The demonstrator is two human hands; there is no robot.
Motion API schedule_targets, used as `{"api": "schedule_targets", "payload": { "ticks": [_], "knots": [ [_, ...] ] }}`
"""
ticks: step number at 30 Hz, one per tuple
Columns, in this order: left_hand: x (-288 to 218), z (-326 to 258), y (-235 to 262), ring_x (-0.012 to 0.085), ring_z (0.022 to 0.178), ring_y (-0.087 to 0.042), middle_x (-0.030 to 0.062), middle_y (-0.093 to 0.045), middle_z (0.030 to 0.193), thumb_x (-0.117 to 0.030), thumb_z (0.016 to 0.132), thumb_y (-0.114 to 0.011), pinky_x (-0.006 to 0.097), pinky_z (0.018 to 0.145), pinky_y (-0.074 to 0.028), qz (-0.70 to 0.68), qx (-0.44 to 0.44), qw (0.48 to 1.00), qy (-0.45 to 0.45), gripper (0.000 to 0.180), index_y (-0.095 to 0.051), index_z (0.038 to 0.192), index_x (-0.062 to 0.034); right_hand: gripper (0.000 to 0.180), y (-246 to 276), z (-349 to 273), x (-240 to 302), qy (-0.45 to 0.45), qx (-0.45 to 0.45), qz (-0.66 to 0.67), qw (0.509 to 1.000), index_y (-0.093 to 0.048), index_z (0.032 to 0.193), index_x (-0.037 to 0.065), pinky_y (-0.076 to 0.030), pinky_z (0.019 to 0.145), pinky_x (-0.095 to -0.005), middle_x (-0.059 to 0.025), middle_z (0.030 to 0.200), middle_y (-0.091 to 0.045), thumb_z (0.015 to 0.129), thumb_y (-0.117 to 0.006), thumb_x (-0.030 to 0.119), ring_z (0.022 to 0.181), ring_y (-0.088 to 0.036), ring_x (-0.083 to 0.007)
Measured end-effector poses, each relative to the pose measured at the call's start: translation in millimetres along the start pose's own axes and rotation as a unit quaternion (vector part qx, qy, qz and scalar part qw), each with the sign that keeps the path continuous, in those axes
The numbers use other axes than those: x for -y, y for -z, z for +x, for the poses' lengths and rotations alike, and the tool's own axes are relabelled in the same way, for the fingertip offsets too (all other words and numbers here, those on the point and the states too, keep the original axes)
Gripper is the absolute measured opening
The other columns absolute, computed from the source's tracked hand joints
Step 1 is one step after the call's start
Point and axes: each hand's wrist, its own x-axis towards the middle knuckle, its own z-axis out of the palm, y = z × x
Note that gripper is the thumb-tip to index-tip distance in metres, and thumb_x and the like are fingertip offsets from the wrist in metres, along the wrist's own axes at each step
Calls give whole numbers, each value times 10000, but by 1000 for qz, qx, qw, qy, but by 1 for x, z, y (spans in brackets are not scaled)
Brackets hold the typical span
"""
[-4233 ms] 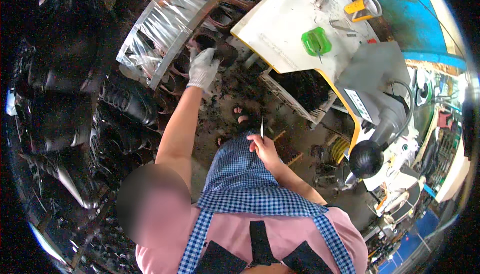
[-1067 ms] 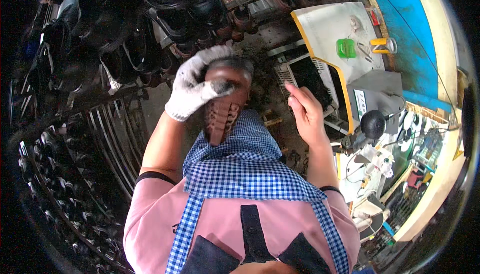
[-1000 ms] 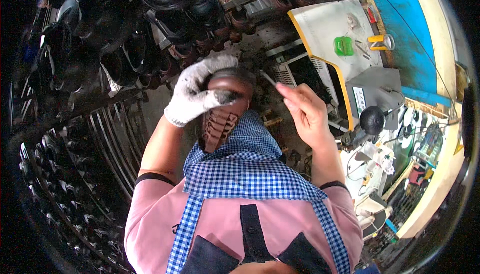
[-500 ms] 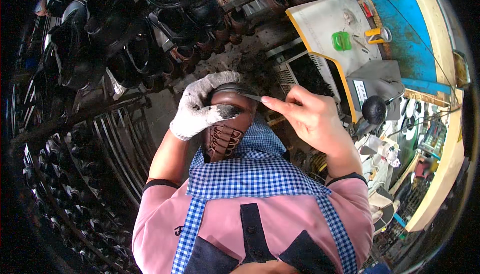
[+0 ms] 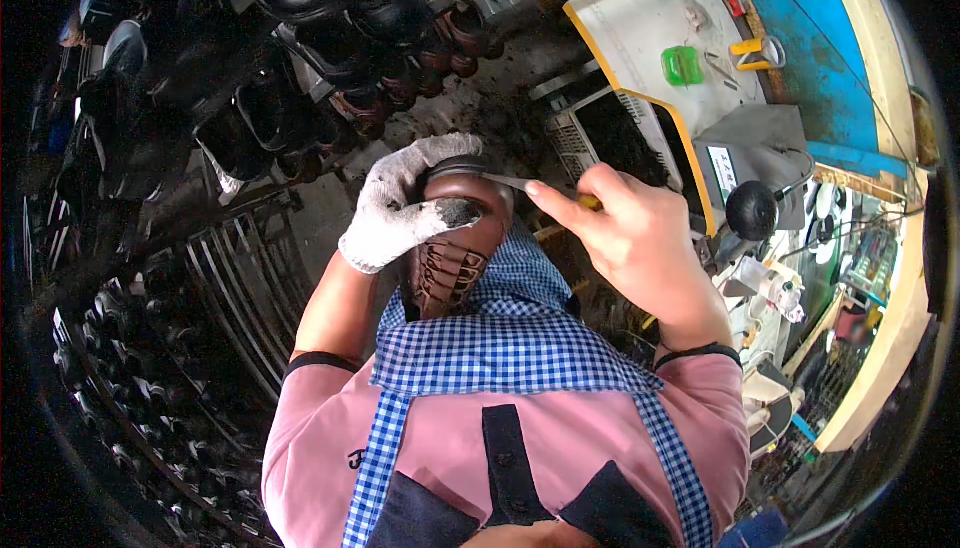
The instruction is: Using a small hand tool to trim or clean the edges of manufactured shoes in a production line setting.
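A brown lace-up shoe point(image 5: 452, 260) is held in front of my apron, its toe pointing away from me. My left hand point(image 5: 388, 210), in a white glove with a darkened thumb, wraps round the toe end from the left. In my bare right hand point(image 5: 635, 248) is a slim knife point(image 5: 505, 181); a bit of yellow, apparently its handle, shows between the fingers. My index finger stretches along the thin blade. The blade's tip meets the edge of the sole at the toe. Most of the handle is hidden by my hand.
Racks of dark shoes point(image 5: 265, 113) fill the left and far side. At the far right stands a pale machine point(image 5: 650, 28) with a yellow edge, bearing a green box point(image 5: 682, 66) and a roll of yellow tape point(image 5: 757, 53). A black ball knob point(image 5: 750, 210) juts out near my right arm.
My right hand has turned slightly and its fingers have shifted, showing the yellow part. The knife stays at the toe's edge. The shoe and my left hand have barely moved.
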Motion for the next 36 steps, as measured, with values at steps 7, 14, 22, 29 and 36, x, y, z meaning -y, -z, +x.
{"api": "schedule_targets", "payload": {
  "ticks": [7,14,22,29,36],
  "knots": [
    [6,12,0,172,1034,-528,89,-564,1122,-378,594,-795,307,920,-396,14,12,1000,7,784,-482,1188,26,476,1,4,-8,-1,10,-2,1000,-629,1078,207,-422,452,-294,-35,722,-445,642,-610,16,526,-506,-174],
    [11,25,2,161,955,-562,94,-602,1051,-330,656,-759,298,873,-425,14,17,999,-41,665,-515,1160,29,381,-17,-3,-25,-92,-56,117,987,-660,1030,190,-391,439,-295,-52,652,-445,707,-637,-10,487,-487,-185],
    [12,44,-2,162,945,-568,98,-607,1042,-332,655,-763,302,866,-430,70,42,996,-31,661,-521,1154,29,406,-4,-1,-41,-69,-21,119,990,-665,1017,195,-377,432,-298,-45,651,-447,666,-632,-7,473,-473,-180],
    [4,52,-7,187,1029,-537,94,-573,1113,-350,619,-766,311,907,-397,87,63,994,11,691,-523,1153,13,400,5,-5,-50,-64,0,132,989,-664,1009,189,-367,431,-303,-48,660,-449,664,-631,-9,465,-463,-185],
    [11,53,-7,175,972,-564,108,-601,1058,-316,649,-767,311,878,-421,66,54,995,-56,652,-527,1148,28,352,-8,4,-48,-74,-17,162,984,-655,1021,165,-372,437,-287,-54,653,-461,712,-626,-2,486,-474,-188]
  ]
}}
